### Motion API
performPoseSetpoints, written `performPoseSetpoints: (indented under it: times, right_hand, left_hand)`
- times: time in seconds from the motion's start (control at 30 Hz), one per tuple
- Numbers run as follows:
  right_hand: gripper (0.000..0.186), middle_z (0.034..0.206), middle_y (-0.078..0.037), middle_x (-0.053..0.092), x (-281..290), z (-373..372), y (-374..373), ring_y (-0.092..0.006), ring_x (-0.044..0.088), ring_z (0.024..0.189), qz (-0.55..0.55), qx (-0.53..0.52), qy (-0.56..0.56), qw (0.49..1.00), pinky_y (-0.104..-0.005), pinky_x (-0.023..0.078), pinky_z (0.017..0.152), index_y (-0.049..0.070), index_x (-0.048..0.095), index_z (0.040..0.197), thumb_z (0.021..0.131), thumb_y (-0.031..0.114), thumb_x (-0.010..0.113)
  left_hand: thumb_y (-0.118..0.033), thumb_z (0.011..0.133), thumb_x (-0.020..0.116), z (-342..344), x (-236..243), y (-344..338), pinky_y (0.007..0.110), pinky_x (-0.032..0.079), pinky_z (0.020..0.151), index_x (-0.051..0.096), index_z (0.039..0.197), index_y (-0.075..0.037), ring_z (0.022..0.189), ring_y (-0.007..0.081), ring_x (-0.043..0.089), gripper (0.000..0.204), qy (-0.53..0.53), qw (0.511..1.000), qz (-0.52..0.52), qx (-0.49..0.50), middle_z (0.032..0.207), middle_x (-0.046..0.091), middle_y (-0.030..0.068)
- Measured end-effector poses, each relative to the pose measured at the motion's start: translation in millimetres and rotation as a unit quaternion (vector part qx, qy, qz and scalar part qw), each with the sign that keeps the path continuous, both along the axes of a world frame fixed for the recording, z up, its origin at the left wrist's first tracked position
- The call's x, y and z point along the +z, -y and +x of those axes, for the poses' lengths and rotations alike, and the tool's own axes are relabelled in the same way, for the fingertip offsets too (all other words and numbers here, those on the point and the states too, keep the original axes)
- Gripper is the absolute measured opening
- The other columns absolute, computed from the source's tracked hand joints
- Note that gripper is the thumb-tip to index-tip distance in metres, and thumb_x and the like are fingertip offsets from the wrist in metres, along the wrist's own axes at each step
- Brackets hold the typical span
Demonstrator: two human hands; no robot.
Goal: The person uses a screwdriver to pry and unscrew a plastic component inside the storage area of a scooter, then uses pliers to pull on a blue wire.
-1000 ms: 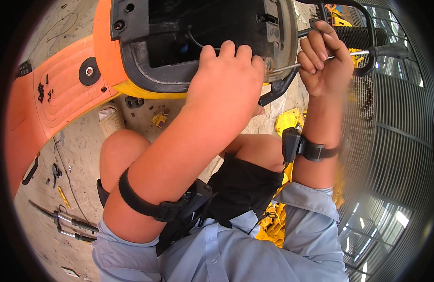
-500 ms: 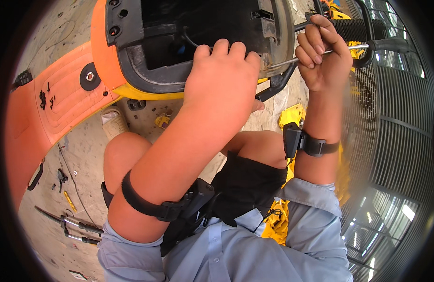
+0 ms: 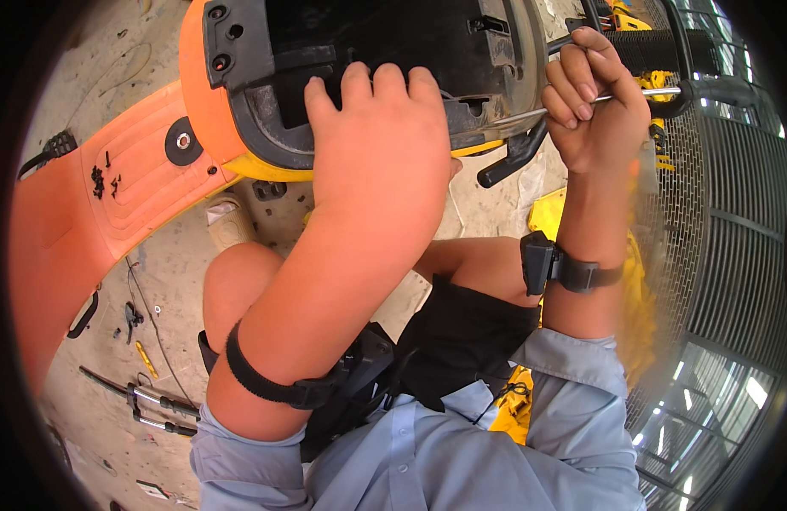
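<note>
My left hand [image 3: 381, 136] lies over the near rim [image 3: 270, 140] of a black open compartment in an orange vehicle body [image 3: 208, 128]. Its fingers reach over the edge and its thumb tip shows lower down, beside the yellow lower trim. Curled at the right end of the compartment, the fingers of my right hand [image 3: 594, 106] close around a long thin metal rod [image 3: 636, 94]. The rod's left end meets the compartment's right corner; its right end runs to a dark grip-like piece [image 3: 727, 90]. What my left fingertips touch inside cannot be made out.
Small black screws [image 3: 99, 181] and a black disc [image 3: 183, 141] rest on the orange panel. A black bar [image 3: 504, 166] juts out below the compartment's right end. On the floor lie a yellow pen-like tool [image 3: 146, 360] and metal-and-black tubes [image 3: 159, 400].
My left hand has slid leftward along the compartment rim, its fingers now spread wider. My right hand keeps its hold on the rod. The whole view has shifted slightly.
</note>
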State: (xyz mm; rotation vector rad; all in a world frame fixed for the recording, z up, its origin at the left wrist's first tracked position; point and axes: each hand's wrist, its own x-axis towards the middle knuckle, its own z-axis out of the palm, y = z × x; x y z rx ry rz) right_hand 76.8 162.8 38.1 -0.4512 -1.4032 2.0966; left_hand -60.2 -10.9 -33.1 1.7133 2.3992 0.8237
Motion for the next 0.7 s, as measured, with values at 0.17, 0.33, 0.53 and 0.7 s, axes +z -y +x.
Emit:
performPoseSetpoints:
  times: [0.17, 0.33, 0.53, 0.7]
  right_hand:
    - [0.029, 0.066, -0.002, 0.040, -7, -5, 11, -0.0095, 0.032, 0.051, -0.008, -0.011, -0.016, 1.000, -0.0236, 0.027, 0.043, -0.005, 0.062, 0.116, 0.098, 0.008, 0.044]
    - [0.028, 0.066, -0.001, 0.040, -4, 0, 3, -0.0089, 0.032, 0.051, -0.022, -0.027, -0.020, 0.999, -0.0234, 0.026, 0.043, -0.005, 0.061, 0.116, 0.097, 0.007, 0.044]
    - [0.029, 0.067, -0.002, 0.040, -6, -14, 9, -0.0091, 0.033, 0.052, -0.029, -0.008, -0.013, 0.999, -0.0234, 0.027, 0.043, -0.005, 0.060, 0.118, 0.099, 0.009, 0.044]
    - [0.028, 0.065, -0.002, 0.042, -9, -15, 24, -0.0091, 0.033, 0.051, -0.043, -0.032, -0.012, 0.998, -0.0238, 0.027, 0.044, -0.002, 0.062, 0.113, 0.099, 0.012, 0.043]
  left_hand:
    - [-0.029, 0.069, 0.088, -5, 4, 10, 0.057, 0.040, 0.106, 0.061, 0.128, 0.001, 0.122, 0.0350, 0.057, 0.071, 0.003, 1.000, -0.019, 0.008, 0.121, 0.065, 0.0162]
    - [-0.027, 0.070, 0.088, -8, 7, 11, 0.057, 0.041, 0.106, 0.061, 0.129, 0.001, 0.120, 0.0354, 0.057, 0.071, 0.013, 0.999, -0.032, 0.002, 0.118, 0.066, 0.0164]
    - [-0.025, 0.070, 0.087, -12, 8, 14, 0.055, 0.041, 0.105, 0.063, 0.125, 0.002, 0.116, 0.0355, 0.060, 0.066, 0.027, 0.999, -0.018, 0.001, 0.114, 0.067, 0.0162]
    - [-0.024, 0.070, 0.086, -18, 16, 21, 0.049, 0.045, 0.100, 0.063, 0.122, 0.001, 0.112, 0.0352, 0.061, 0.062, 0.056, 0.998, -0.013, -0.026, 0.113, 0.066, 0.0163]
